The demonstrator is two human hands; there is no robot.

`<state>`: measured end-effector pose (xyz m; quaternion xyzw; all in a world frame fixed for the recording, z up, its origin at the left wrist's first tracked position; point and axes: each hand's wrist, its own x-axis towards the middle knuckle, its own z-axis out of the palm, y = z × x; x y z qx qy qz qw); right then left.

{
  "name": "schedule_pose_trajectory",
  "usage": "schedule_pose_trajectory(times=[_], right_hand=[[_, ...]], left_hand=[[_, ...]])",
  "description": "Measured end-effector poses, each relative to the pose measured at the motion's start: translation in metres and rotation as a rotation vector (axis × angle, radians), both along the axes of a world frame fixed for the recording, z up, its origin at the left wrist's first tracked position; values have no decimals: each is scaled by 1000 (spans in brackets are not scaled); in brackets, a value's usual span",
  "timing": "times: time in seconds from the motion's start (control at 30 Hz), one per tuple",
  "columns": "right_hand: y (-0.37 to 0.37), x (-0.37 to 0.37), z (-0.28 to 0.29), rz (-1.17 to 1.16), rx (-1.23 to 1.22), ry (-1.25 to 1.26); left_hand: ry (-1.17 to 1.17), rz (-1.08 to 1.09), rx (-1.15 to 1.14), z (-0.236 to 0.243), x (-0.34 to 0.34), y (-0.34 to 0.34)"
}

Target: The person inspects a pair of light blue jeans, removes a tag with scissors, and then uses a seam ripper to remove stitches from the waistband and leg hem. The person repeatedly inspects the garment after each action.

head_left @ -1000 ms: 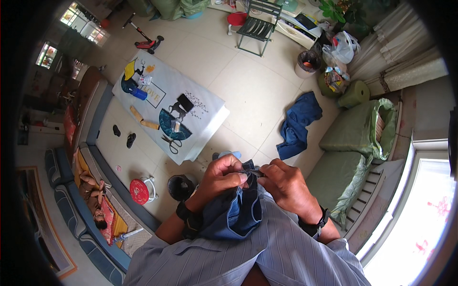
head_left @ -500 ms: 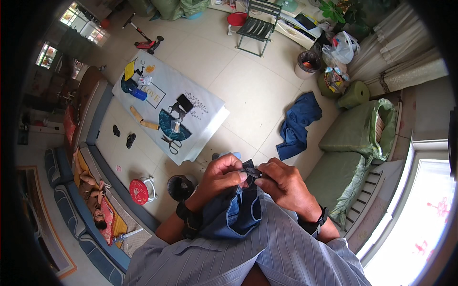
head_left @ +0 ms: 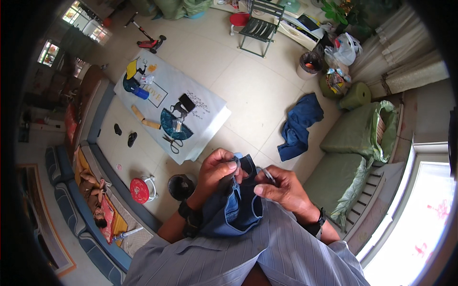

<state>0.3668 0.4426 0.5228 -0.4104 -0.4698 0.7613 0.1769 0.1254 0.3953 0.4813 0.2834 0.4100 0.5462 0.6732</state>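
Observation:
Dark blue denim, apparently a pair of jeans (head_left: 229,217), hangs in front of my body, its open edge gaping toward me. My left hand (head_left: 219,168) is closed in a pinch on the upper part of the denim, thumb on top. Just to the right, beyond a raised dark flap of the cloth, is my right hand (head_left: 284,188). Its thumb and fingers are closed around a small, thin grey object (head_left: 268,175), whose kind I cannot make out. Both wrists wear dark bands.
Another pair of blue jeans (head_left: 300,126) lies on the floor ahead right. Scissors (head_left: 172,143) rest on the low table (head_left: 210,121). A red stool (head_left: 140,190) and a black bin (head_left: 181,186) stand at left. Green-covered cushions (head_left: 329,176) are at right. A person (head_left: 95,202) lies on the sofa.
My hands, close together before at a dark strip of the cloth, have parted. The right hand has shifted slightly right, and the thin grey object in its fingers now shows.

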Motion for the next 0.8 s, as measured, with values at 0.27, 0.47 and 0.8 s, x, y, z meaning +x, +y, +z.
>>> schedule_pose_trajectory(times=[0.27, 0.47, 0.8], right_hand=[[-7, 13, 5, 255, 305, 169], [-6, 4, 1, 420, 305, 65], [1, 7, -15, 141, -64, 247]], left_hand=[[-256, 333, 52, -11, 6, -6], [-222, 373, -27, -20, 3, -7], [26, -260, -74, -15, -21, -10]])
